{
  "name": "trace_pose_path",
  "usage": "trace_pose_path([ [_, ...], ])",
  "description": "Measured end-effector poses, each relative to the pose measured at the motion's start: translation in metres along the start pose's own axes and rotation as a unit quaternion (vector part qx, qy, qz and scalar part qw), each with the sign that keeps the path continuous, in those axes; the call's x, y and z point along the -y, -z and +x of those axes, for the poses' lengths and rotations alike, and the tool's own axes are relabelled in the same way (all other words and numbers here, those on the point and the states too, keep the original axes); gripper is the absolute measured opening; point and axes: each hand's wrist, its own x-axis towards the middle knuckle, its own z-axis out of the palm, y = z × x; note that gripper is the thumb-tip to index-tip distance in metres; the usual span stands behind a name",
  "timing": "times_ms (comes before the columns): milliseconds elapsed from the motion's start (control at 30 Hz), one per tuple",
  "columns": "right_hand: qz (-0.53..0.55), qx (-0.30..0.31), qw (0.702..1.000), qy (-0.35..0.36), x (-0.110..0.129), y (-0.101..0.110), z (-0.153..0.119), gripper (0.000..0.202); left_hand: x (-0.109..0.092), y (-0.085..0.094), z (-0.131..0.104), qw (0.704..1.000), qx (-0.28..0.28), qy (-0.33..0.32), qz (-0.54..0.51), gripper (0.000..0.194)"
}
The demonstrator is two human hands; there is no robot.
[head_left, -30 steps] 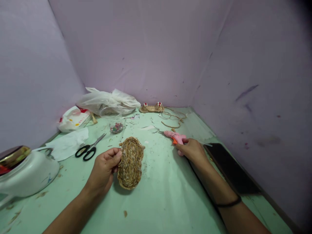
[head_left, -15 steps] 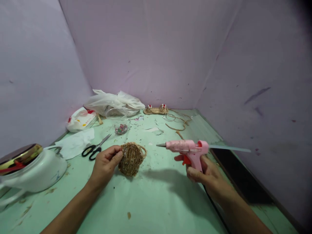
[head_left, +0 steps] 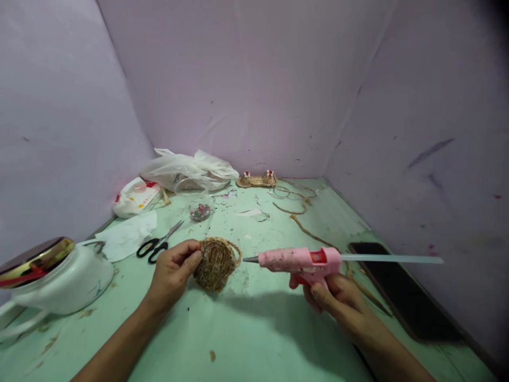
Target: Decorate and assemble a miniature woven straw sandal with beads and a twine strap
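Note:
Pinched between the thumb and fingers of my left hand (head_left: 177,270) is a coiled piece of jute rope (head_left: 216,265), held up by its left edge, with a small loop standing out at its upper right. My right hand (head_left: 332,294) is wrapped round the handle of a pink glue gun (head_left: 296,259). The gun's metal nozzle points left and is close to the rope loop; I cannot tell whether they touch. A long translucent glue stick (head_left: 392,258) sticks out of the gun's back end.
Black-handled scissors (head_left: 159,244) lie left, near a white cloth (head_left: 129,233) and a white enamel pot (head_left: 66,284). Behind are a clear cup of beads (head_left: 200,212), a plastic bag (head_left: 191,171) and a rope sole (head_left: 256,181). A phone (head_left: 405,292) and loose rope (head_left: 314,233) lie right.
My right hand has brought the glue gun left and down, so its nozzle is now near the rope loop. My left hand stays almost where it was. The view has shifted slightly.

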Motion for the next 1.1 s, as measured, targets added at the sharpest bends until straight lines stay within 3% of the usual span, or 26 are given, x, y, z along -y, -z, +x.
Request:
trace_pose_path([
  [533,-0.074,-0.041,0.996,-0.010,0.000,-0.004,0.000,0.035,-0.006,-0.003,-0.002,1.000,-0.013,0.002,0.012,0.016],
  [933,-0.061,-0.036,0.997,-0.017,-0.009,-0.001,-0.002,0.039,-0.002,-0.002,0.000,0.999,-0.031,0.002,0.010,0.015],
  [1100,-0.006,-0.041,0.999,0.004,-0.006,-0.001,-0.002,0.037,-0.010,-0.006,-0.006,0.992,-0.024,-0.076,0.100,0.011],
])
